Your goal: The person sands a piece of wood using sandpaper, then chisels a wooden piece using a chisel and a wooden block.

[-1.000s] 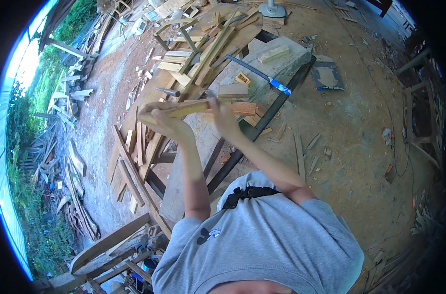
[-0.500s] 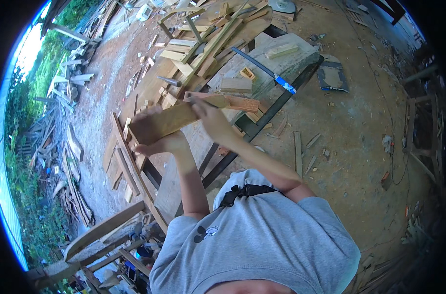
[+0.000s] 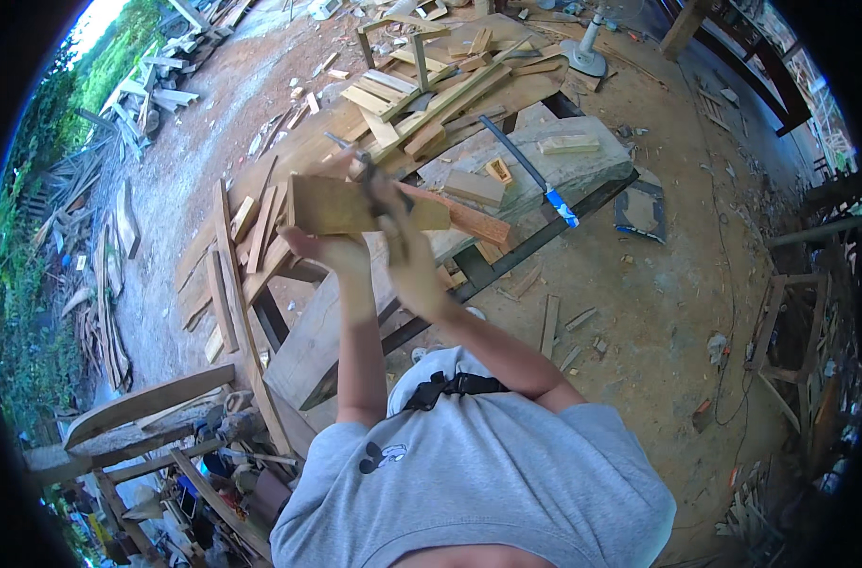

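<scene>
My left hand (image 3: 332,251) grips a short, thick wooden block (image 3: 332,205) from below, near its left end, and holds it up above the bench. Some fingers show blurred behind its upper edge. My right hand (image 3: 407,260) is closed at the block's right part, around a dark, slim thing smeared by motion; its kind is unclear. Beyond the hands, a reddish wooden piece (image 3: 478,225) sticks out to the right. Farther on the bench (image 3: 568,133) lie a pale wood block (image 3: 474,187) and a small hollow wooden box (image 3: 498,170).
A dark bar with a blue handle (image 3: 562,208) lies across the bench's right side. Stacked boards (image 3: 384,99) cover the far left, with long planks (image 3: 230,246) nearer. A white round-based stand (image 3: 584,59) stands farther back. Wood scraps litter the dirt floor.
The block has turned more level across my view, and my right hand has shifted along it toward me. The whole view has swung, so the bench sits lower and farther right.
</scene>
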Action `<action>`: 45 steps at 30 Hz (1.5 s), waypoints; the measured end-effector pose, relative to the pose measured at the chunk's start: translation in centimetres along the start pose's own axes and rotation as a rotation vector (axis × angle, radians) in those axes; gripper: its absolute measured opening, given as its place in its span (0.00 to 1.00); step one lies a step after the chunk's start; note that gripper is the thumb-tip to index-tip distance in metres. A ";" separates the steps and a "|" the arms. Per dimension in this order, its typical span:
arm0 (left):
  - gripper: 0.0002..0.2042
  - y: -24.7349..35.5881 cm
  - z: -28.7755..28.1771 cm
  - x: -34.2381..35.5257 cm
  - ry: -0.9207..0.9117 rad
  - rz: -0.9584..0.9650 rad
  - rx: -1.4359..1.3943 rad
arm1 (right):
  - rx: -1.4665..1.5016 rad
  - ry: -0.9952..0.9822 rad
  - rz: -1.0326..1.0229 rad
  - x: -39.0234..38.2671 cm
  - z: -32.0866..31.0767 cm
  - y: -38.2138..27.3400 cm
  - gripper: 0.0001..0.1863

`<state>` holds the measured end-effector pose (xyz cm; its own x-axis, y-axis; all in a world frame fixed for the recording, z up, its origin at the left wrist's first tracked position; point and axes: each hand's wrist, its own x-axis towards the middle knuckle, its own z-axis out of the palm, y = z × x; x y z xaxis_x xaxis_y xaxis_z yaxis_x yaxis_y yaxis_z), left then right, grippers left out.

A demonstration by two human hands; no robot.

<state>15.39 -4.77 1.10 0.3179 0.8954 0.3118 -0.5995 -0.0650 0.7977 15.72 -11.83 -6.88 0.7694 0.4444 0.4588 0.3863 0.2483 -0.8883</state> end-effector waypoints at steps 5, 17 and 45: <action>0.39 0.9 -1.2 1.4 -0.333 0.128 0.018 | -0.028 -0.101 0.863 2.6 -4.4 5.5 0.23; 0.39 -0.1 0.5 1.3 -0.098 -0.010 -0.009 | 0.098 0.073 0.934 2.7 -3.9 -0.8 0.22; 0.39 -0.5 3.6 2.1 -0.648 -0.097 -0.071 | -0.061 0.156 0.250 3.1 -2.7 -6.6 0.21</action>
<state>19.03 -4.48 3.18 0.7375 0.4479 0.5055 -0.5859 0.0521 0.8087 16.91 -14.38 0.32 0.9118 0.3460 0.2210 0.2010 0.0930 -0.9752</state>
